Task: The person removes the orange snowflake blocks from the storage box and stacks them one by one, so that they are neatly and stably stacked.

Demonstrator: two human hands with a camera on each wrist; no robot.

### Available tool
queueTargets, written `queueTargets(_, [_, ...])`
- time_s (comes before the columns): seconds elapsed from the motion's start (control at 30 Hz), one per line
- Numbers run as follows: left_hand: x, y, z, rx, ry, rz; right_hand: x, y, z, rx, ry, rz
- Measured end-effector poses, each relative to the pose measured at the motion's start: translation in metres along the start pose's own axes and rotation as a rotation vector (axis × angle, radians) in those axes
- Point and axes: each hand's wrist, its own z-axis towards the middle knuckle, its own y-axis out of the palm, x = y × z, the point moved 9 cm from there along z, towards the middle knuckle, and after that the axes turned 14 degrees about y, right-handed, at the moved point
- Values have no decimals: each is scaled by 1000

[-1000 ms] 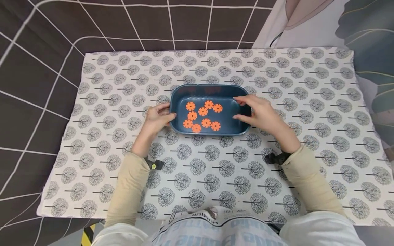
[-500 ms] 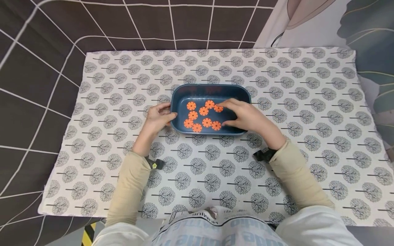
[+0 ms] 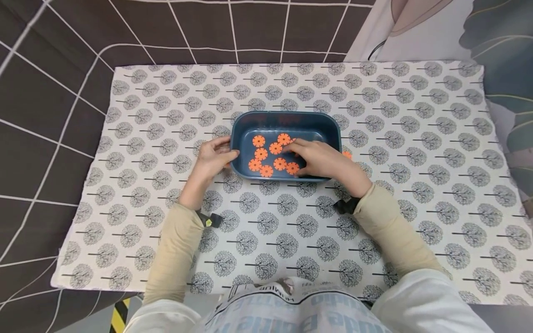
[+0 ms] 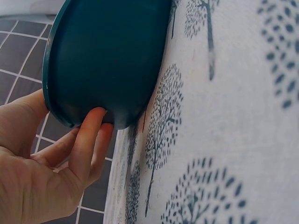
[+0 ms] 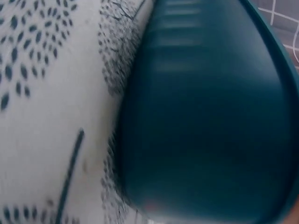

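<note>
A dark blue oblong container [image 3: 270,121] holds several orange notched discs [image 3: 260,153] on its floor. My left hand [image 3: 210,159] grips its left end, thumb at the rim; in the left wrist view the fingers of that hand [image 4: 51,172] lie against the outer wall of the container [image 4: 107,60]. Inside the right half, my right hand [image 3: 322,159] is over the discs at that side, thumb and fingers apart, partly covering two of them. The right wrist view shows mostly the container's outside [image 5: 210,116]; the fingers are hidden there.
The container stands on a table with a tree-patterned cloth [image 3: 287,222]. An orange thing [image 3: 347,154] shows just outside its right end, beside the right wrist. Dark tiled-pattern fabric [image 3: 258,32] hangs behind and at the left, and a patterned curtain [image 3: 504,69] at the right.
My right hand has moved left from the container's right end, in over the right-hand discs. The orange thing outside that end has come into sight. My left hand keeps its grip.
</note>
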Motion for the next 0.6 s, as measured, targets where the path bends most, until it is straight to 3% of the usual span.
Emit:
queueTargets(0.2, [-1,1,-1,-6,-9,-14,2,8,6,20,30,2])
queueTargets(0.4, [0,0,-1,-1,-8,-12,12,12,9,-31,142,15])
queueTargets(0.6, [0,0,-1,-7,-11,-3,13,14,11,-78,161,45])
